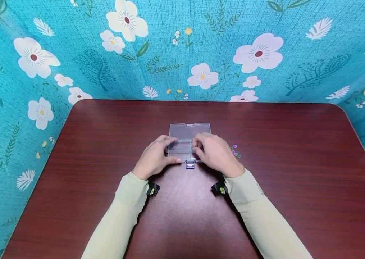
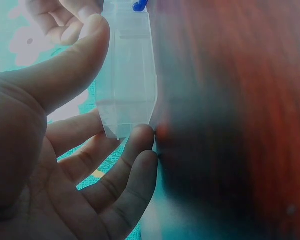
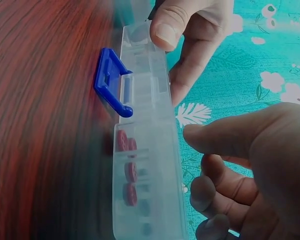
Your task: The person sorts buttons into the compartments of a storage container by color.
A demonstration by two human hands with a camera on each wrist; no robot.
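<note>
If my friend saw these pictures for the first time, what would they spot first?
Probably the bright turquoise flower-patterned backdrop behind the dark reddish-brown wood-grain table. Then maybe the clear plastic box with its bright blue latch, between the left hand and the right hand, with small round red discs inside near its right end. Tiny purple and green round pieces also stand out on the table, beside the right hand.
</note>
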